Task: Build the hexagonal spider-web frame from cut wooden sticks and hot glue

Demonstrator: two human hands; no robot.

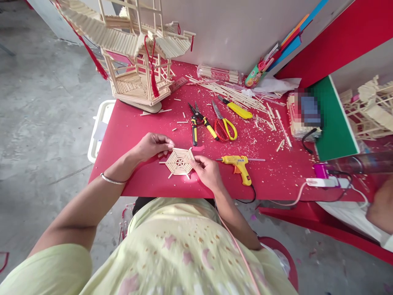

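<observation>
A hexagonal panel of thin wooden sticks (179, 162), laid in rings like a spider web with spoke ends jutting out, is held just above the near edge of the red table. At its upper left corner, my left hand (156, 145) is closed in a pinch on the end of a spoke. My right hand (208, 171) grips the right side between thumb and fingers. To the right of that hand lies a yellow hot glue gun (239, 164). Beyond the panel are pruning-type cutters (200, 123), scissors with red and yellow handles (224, 125) and a yellow utility knife (238, 109).
A stick-built pavilion model (138, 78) with red tassels stands at the back left. Loose sticks (233, 93) and cut scraps litter the far side of the red table (138, 123). A power strip (327, 182) sits at the right, near another person's arm (382, 205).
</observation>
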